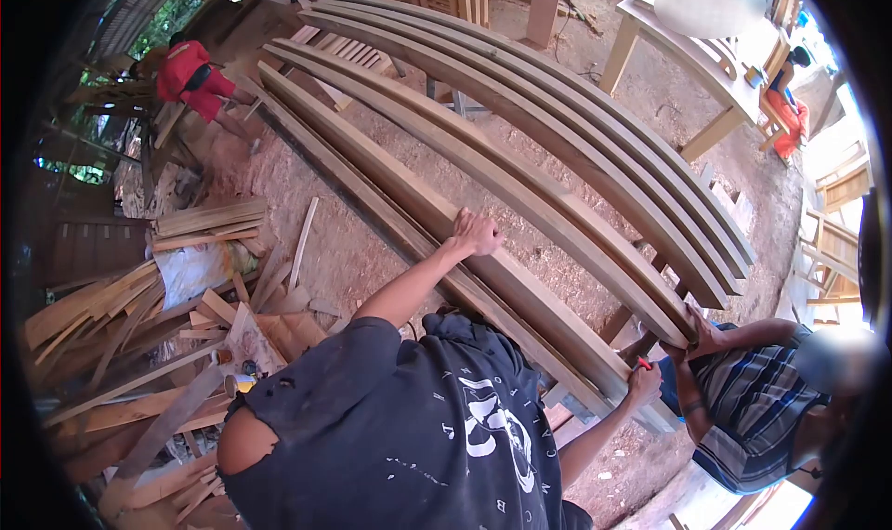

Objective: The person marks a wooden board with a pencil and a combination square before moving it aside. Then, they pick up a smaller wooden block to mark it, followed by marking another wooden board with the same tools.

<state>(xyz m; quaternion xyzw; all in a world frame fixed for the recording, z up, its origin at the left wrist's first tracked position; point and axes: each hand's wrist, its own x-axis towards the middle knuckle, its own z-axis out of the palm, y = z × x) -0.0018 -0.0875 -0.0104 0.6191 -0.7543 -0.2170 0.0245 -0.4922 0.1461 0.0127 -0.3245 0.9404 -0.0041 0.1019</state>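
A row of long planks (576, 149) is lying across supports over the sawdust floor, and most of them are sitting untouched on its far side. The plank (534, 293) at the near edge of the row is the one being worked. Offcuts (139, 344) are piling up on the ground left of the row.

At the row's near end, a co-worker in a striped shirt is pressing a hand (699, 337) onto the end of the boards. The person's left hand (476, 233) is curling shut over the top edge of the near plank, about halfway along it. The right hand (643, 383) is closing around a small red thing (643, 364) (a pencil, perhaps; too small to tell) just below the plank's near end.

Judging by this, the work is sitting early: I am seeing no mark or cut on this plank.
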